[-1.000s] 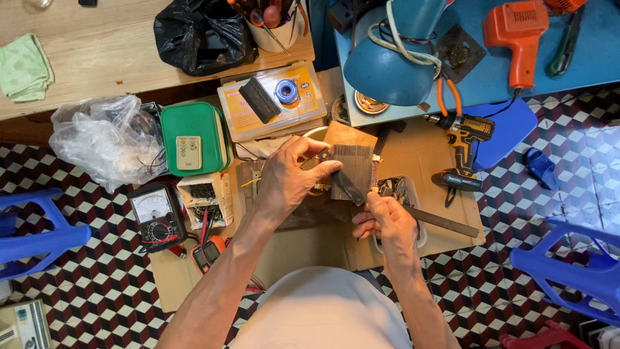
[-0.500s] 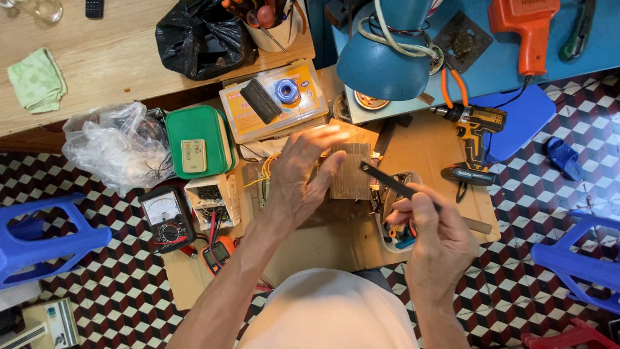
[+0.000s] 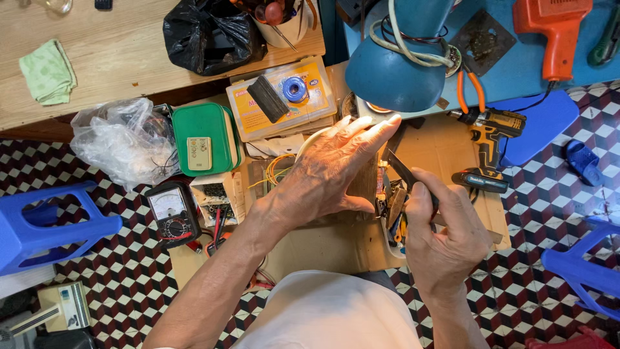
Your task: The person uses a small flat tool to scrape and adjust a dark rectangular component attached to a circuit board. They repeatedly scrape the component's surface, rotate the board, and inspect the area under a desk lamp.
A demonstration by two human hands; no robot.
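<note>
Head cam looking down: yellow flat parts box point(image 3: 284, 106) sits at the cardboard sheet's point(image 3: 445, 145) far edge, green case point(image 3: 205, 138) just left of it. Left hand point(image 3: 323, 171) lies mostly open, fingers stretched over a brown board point(image 3: 368, 187) mid-sheet. Right hand point(image 3: 442, 236) is closed around a dark thin tool point(image 3: 403, 173), tip near the board.

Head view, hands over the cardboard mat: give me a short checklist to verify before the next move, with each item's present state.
1. Left hand pressed flat on the workpiece: ok.
2. Workpiece visible: not ok, the hand hides it.
3. Right hand has a firm grip on the dark blade tool: ok.
4. Blade tip apart from the left fingers: cannot tell.
5. Cordless drill lying out of the hands' way: ok.
6. Meter untouched on the floor: ok.
</note>
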